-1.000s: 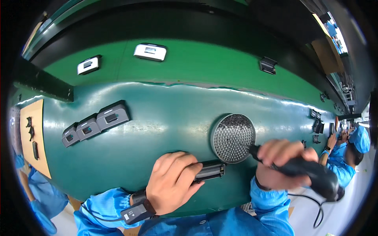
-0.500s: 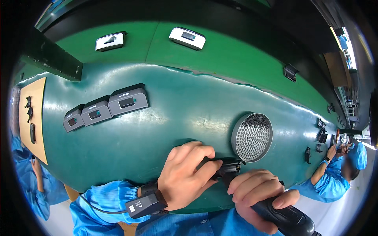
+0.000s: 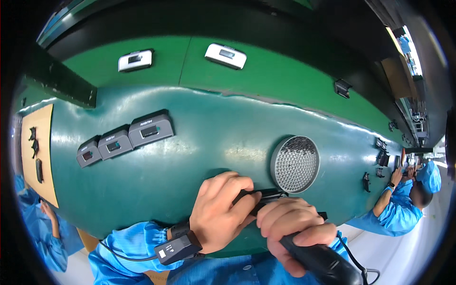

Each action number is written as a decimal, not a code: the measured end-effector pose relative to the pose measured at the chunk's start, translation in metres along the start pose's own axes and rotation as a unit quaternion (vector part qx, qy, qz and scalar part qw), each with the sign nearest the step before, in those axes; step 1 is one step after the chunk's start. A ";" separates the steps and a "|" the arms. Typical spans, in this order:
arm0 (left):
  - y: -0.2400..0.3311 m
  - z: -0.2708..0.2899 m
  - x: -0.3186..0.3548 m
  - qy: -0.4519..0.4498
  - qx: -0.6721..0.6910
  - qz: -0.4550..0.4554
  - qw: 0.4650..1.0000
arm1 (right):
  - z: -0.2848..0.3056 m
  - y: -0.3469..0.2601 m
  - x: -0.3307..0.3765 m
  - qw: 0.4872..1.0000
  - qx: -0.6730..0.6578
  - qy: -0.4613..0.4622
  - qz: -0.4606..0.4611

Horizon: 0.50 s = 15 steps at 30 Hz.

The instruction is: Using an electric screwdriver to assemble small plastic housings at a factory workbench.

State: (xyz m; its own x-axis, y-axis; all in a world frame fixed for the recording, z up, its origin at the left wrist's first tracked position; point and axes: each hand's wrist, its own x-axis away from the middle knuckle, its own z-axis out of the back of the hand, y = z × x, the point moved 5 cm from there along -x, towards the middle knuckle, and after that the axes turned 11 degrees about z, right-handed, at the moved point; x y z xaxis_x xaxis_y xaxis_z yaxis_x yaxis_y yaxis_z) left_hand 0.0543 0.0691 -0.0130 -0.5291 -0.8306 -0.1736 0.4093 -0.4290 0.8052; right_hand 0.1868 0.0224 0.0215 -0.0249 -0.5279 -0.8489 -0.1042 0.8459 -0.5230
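My left hand (image 3: 221, 209) is closed on a black plastic part (image 3: 271, 194), pressing it down near the table's front edge. Most of that part is hidden under my fingers. In my right hand (image 3: 294, 223) is a black electric screwdriver (image 3: 327, 266), its body slanting down to the lower right. Its front end points at the part beside my left fingertips, but my hand covers the tip, so contact cannot be made out. Just beyond the hands stands a round grey tray (image 3: 274, 166) with a dimpled plate, small dark screws (image 3: 301, 142) gathered at its far side.
Three grey devices (image 3: 151, 131) stand in a row at left. Two white devices (image 3: 225, 55) and a black part (image 3: 342, 88) lie on the green strip behind. A tan board (image 3: 45, 156) holds black pieces at far left. Co-workers in blue sit at left and right (image 3: 396, 209).
My right hand and the screwdriver have moved left, closer to my left hand, covering more of the black part. The whole view has shifted slightly. My left hand keeps its grip.
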 end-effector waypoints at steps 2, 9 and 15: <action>0.009 0.003 -0.003 -0.012 -0.008 0.007 1.000 | 0.002 -0.004 -0.003 0.999 -0.004 0.040 0.018; 0.033 -0.002 -0.023 -0.059 -0.015 0.022 0.998 | 0.069 -0.034 -0.033 0.993 0.019 0.117 -0.012; 0.036 -0.016 -0.034 -0.053 -0.027 0.016 0.998 | 0.169 -0.032 -0.023 0.952 0.106 0.284 -0.045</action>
State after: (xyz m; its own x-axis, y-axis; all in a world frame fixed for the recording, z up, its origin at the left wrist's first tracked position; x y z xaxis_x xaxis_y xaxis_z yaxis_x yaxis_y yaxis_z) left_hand 0.0991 0.0755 0.0129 -0.5906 -0.8025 -0.0850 0.4652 -0.4246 0.7767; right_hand 0.3582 0.0200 0.0447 -0.5658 -0.5039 -0.6527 0.0695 0.7596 -0.6466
